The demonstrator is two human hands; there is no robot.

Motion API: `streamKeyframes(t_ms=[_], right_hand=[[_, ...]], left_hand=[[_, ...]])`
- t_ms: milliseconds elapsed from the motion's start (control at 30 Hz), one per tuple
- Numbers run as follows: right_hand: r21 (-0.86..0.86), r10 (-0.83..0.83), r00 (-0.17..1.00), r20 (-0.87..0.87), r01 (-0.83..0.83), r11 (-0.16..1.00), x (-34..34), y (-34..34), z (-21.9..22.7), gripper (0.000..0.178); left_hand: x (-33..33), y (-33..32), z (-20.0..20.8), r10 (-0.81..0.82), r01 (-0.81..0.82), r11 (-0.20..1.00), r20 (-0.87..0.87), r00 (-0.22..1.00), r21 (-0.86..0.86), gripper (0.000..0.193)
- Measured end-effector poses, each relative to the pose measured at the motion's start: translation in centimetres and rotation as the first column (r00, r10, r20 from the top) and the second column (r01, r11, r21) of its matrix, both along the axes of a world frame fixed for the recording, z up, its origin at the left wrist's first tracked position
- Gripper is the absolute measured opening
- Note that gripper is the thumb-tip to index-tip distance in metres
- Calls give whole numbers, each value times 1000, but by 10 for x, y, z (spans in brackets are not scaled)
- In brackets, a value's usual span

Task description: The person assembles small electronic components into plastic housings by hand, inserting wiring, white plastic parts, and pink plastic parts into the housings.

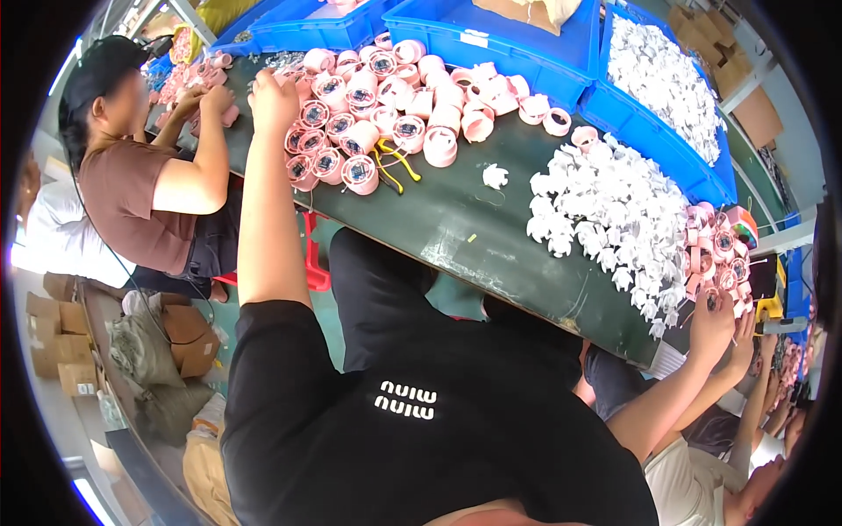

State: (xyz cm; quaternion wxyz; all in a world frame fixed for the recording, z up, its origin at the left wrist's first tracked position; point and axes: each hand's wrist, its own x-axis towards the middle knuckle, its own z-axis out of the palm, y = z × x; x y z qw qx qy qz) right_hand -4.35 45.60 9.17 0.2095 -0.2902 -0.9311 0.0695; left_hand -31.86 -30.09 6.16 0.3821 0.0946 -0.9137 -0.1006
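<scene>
My left arm stretches forward to the far left of the green-topped table. My left hand (275,103) is up beside the pink round housings (360,95), close to a heap of small metal pieces (282,60). Its fingers are curled together, and what they hold, if anything, is hidden. Out at the right end, my right hand (712,326) is closed at the edge of a smaller pile of pink housings (717,250). A small dark piece shows at its fingertips, too small to name. Yellow-handled pliers (396,163) lie in front of the big pink pile, apart from both hands.
A heap of white plastic parts (605,210) covers the table's right side, with one white part (495,176) lying alone. Blue bins (517,57) line the back, one filled with white parts (662,79). Co-workers sit left (145,175) and right (693,482).
</scene>
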Motion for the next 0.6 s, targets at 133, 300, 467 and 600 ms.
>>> streamKeyframes(t_ms=[133,300,467,600], right_hand=[[-149,70,977,-199,-101,984,-6,-22,14,45],[-351,267,739,-619,-564,747,-27,-46,-3,37],[-586,284,541,-791,-804,-102,-48,-143,-16,54],[-529,406,376,-833,-757,-383,-59,-224,-21,69]], left_hand=[[-23,17,4,99,-95,995,319,942,-28,57],[-33,-18,-2,127,72,949,585,801,-305,71],[50,94,23,-273,264,962,-253,928,-70,35],[171,230,24,-887,606,205,-117,447,769,42]])
